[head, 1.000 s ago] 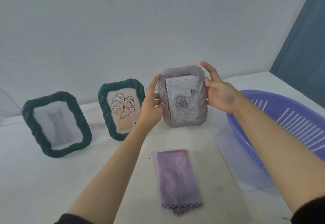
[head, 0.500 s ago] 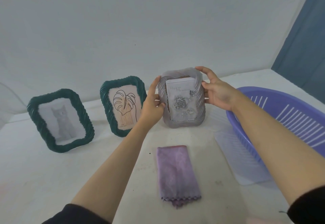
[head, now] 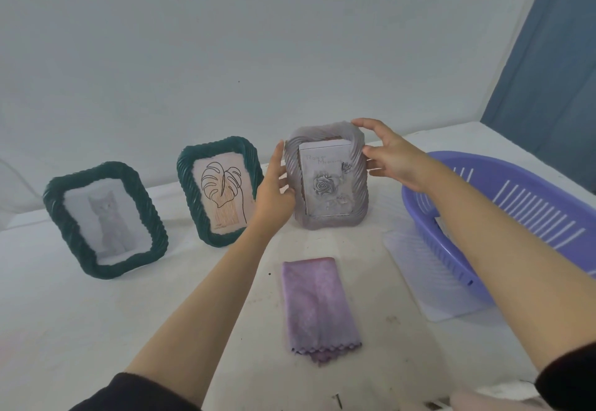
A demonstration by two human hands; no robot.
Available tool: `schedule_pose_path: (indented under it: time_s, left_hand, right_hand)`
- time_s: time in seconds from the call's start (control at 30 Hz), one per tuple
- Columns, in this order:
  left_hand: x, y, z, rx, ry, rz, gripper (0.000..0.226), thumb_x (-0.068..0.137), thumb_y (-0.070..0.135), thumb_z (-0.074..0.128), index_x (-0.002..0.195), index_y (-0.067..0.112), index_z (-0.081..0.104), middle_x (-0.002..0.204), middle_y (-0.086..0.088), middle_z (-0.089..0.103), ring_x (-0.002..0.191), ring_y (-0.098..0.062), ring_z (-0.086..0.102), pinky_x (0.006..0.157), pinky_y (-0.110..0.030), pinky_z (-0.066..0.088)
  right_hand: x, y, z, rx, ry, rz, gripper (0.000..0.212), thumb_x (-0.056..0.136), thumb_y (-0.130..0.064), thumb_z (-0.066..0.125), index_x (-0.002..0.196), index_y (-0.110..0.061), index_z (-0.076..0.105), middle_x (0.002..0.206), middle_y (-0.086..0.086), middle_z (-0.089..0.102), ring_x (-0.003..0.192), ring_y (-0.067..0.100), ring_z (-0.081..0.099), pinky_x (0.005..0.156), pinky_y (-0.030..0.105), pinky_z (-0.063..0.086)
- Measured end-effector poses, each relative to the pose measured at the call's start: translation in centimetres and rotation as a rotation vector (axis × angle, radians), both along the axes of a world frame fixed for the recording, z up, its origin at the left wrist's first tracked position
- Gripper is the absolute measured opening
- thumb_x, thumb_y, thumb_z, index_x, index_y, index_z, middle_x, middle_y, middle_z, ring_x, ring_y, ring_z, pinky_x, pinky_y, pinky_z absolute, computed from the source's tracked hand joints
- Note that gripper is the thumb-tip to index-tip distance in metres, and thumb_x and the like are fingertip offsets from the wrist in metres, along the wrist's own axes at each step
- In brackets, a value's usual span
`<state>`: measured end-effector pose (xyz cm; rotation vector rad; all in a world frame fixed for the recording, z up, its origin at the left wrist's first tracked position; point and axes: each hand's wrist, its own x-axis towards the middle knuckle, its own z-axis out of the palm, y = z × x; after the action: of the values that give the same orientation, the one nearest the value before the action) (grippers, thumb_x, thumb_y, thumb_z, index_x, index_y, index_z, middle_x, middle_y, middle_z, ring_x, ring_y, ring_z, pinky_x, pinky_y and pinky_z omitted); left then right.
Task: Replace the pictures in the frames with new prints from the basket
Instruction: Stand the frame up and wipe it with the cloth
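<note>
Grey frame (head: 326, 181) sits at centre frame, base looks down on the worktop (head: 96, 330), both hands on it. Left hand (head: 274, 191) cups the left edge, thumb up along the rim, fingers part curled. Right hand (head: 392, 157) pinches the top right corner, fingertips (head: 358, 123) over the top rim. Both grips half closed on the frame, not tight.

Rose print (head: 325, 181) is in the window, looks slightly off square; can't tell if the back is seated.

Step looks like standing the frame up in line with the other two. To do it well: keep the base flat, lean it back onto its stand (stand not visible), let go one hand at a time, check it doesn't tip.

Two green frames at centre left: leaf frame (head: 221, 191) just beside the left hand, cat frame (head: 104, 218) further left. Don't knock the leaf frame on release.

Room: basket (head: 477, 268) at right edge, close under the right forearm, clear sheet (head: 409, 268) beside it. Purple cloth (head: 319, 307) lies in front of the grey frame, apart from it. Open worktop at lower left; pull hands back toward the bottom of frame.
</note>
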<state>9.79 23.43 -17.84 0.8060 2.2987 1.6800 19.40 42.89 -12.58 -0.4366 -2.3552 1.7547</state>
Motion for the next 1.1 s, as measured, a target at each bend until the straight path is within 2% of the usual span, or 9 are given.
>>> schedule_pose_path:
  time_s: [0.17, 0.3, 0.47, 0.6, 0.7, 0.83, 0.93, 1.03, 1.1]
  left_hand:
    - [2.4, 0.0, 0.1, -0.112, 0.326, 0.165, 0.076, 0.082, -0.008, 0.045, 0.145, 0.028, 0.023, 0.148, -0.008, 0.024, 0.138, -0.019, 0.020, 0.104, -0.026, 0.022]
    - [5.4, 0.4, -0.3, -0.038, 0.486, 0.087, 0.063, 0.080, -0.007, 0.048, 0.136, 0.019, 0.040, 0.140, -0.004, 0.037, 0.132, -0.014, 0.029, 0.105, -0.014, 0.020]
    - [8.8, 2.2, -2.4, -0.071, 0.274, -0.134, 0.035, 0.083, 0.001, 0.054, 0.114, 0.015, 0.058, 0.100, 0.005, 0.063, 0.089, -0.005, 0.058, 0.084, -0.027, 0.048]
    - [10.7, 3.9, -4.8, -0.241, 0.226, -0.196, 0.034, 0.084, 0.018, 0.061, 0.118, 0.016, 0.055, 0.105, -0.002, 0.065, 0.101, -0.018, 0.059, 0.087, -0.029, 0.044]
    - [11.6, 5.3, -5.5, -0.351, 0.267, -0.162, 0.045, 0.084, 0.027, 0.062, 0.126, 0.017, 0.050, 0.116, -0.007, 0.062, 0.111, -0.026, 0.052, 0.091, -0.032, 0.038]
    - [12.2, 6.6, -5.7, -0.460, 0.361, -0.147, 0.054, 0.082, 0.031, 0.062, 0.132, 0.017, 0.044, 0.119, -0.007, 0.060, 0.114, -0.029, 0.047, 0.094, -0.035, 0.035]
    - [12.4, 7.3, -5.8, -0.463, 0.355, -0.155, 0.056, 0.078, 0.022, 0.064, 0.130, 0.015, 0.045, 0.116, -0.007, 0.061, 0.111, -0.029, 0.050, 0.092, -0.035, 0.037]
    - [12.5, 8.1, -5.4, -0.448, 0.259, -0.157, 0.056, 0.074, 0.011, 0.063, 0.127, 0.011, 0.046, 0.114, -0.008, 0.060, 0.107, -0.029, 0.052, 0.091, -0.034, 0.039]
    - [12.3, 8.7, -5.0, -0.485, 0.173, -0.158, 0.056, 0.073, 0.010, 0.060, 0.126, 0.009, 0.045, 0.113, -0.011, 0.059, 0.107, -0.030, 0.053, 0.090, -0.035, 0.042]
  right_hand:
    - [2.4, -0.1, 1.3, 0.179, -0.012, -0.073, 0.047, 0.095, -0.016, 0.043, 0.131, -0.044, 0.035, 0.113, 0.005, 0.063, 0.101, 0.018, 0.061, 0.092, 0.034, 0.040]
    - [5.6, 0.3, 2.3, 0.272, 0.019, -0.107, 0.044, 0.094, -0.016, 0.044, 0.127, -0.045, 0.042, 0.113, 0.004, 0.062, 0.104, 0.018, 0.059, 0.087, 0.028, 0.042]
    - [10.9, 1.2, 2.1, 0.418, 0.016, -0.216, 0.044, 0.094, -0.013, 0.045, 0.122, -0.047, 0.046, 0.114, -0.003, 0.058, 0.105, 0.009, 0.055, 0.085, 0.029, 0.042]
    - [15.8, 3.1, 0.3, 0.608, -0.063, -0.430, 0.044, 0.093, -0.012, 0.047, 0.125, -0.042, 0.047, 0.117, 0.000, 0.057, 0.111, 0.016, 0.052, 0.086, 0.029, 0.037]
    - [18.7, 4.6, -1.3, 0.748, -0.181, -0.542, 0.044, 0.091, -0.013, 0.048, 0.128, -0.037, 0.047, 0.124, 0.007, 0.058, 0.112, 0.029, 0.054, 0.095, 0.042, 0.040]
    - [20.8, 5.5, -2.4, 0.913, -0.301, -0.652, 0.043, 0.089, -0.011, 0.049, 0.128, -0.028, 0.050, 0.118, 0.015, 0.060, 0.107, 0.037, 0.054, 0.089, 0.047, 0.041]
    - [21.6, 5.9, -3.1, 0.890, -0.332, -0.719, 0.040, 0.087, -0.007, 0.047, 0.120, -0.028, 0.057, 0.114, 0.016, 0.059, 0.093, 0.038, 0.055, 0.084, 0.046, 0.044]
    - [22.0, 6.3, -3.6, 0.728, -0.297, -0.755, 0.036, 0.089, -0.002, 0.042, 0.105, -0.024, 0.066, 0.112, 0.017, 0.061, 0.061, 0.024, 0.047, 0.064, 0.029, 0.039]
    - [22.0, 6.4, -3.7, 0.656, -0.301, -0.789, 0.035, 0.091, 0.000, 0.040, 0.103, -0.018, 0.068, 0.107, 0.020, 0.063, 0.052, 0.014, 0.038, 0.054, 0.023, 0.029]
